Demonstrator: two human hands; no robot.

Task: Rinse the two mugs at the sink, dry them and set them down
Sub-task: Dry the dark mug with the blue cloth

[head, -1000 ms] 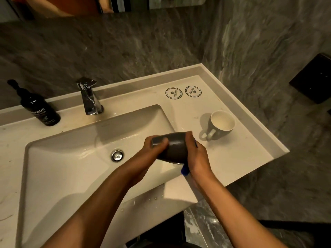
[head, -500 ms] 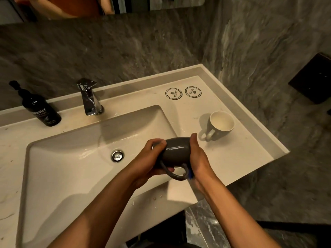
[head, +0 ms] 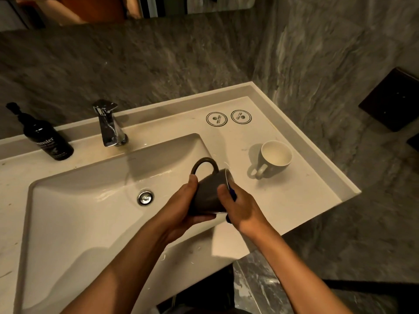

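A dark grey mug point(head: 208, 191) lies on its side in both my hands over the right edge of the sink basin point(head: 90, 211), its handle pointing up and its mouth facing right. My left hand point(head: 181, 209) cups its base and underside. My right hand point(head: 240, 207) covers the mouth end, with a bit of blue cloth point(head: 232, 193) showing under the fingers. A white mug point(head: 273, 158) stands upright on the counter point(head: 294, 200) to the right, handle toward me.
A chrome tap point(head: 110, 125) stands behind the basin, no water running. A black pump bottle point(head: 48, 138) sits at the back left. Two round printed coasters point(head: 229, 117) lie at the back right. The counter ends at a raised rim on the right.
I have turned the dark mug in my hands: its handle swung from the underside up to the top. The white mug has stayed put.
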